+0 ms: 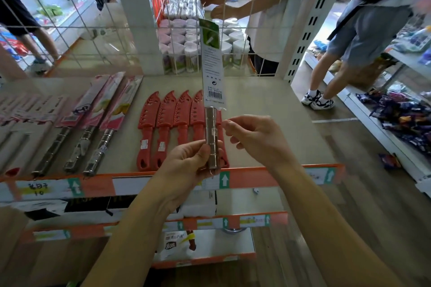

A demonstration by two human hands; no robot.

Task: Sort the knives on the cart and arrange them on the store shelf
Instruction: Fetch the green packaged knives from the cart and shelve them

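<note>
A smooth, bright metal handle gleams on the held knife (211,128), its blade cased in glossy printed card under clear film. Near the shelf's front edge lie red knife covers (166,112) of matt moulded plastic. To their left are steel-handled knives (80,147), ridged and polished, in shiny pink card packs. The shelf board (268,123) looks matt and smooth. The back grid (94,28) is white-coated wire, and the orange price strip (256,176) is glossy plastic with paper labels.

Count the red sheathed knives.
5. Four red sheathed knives lie side by side on the shelf; a fifth, rightmost, is mostly hidden behind the packaged knife the left hand holds.
</note>
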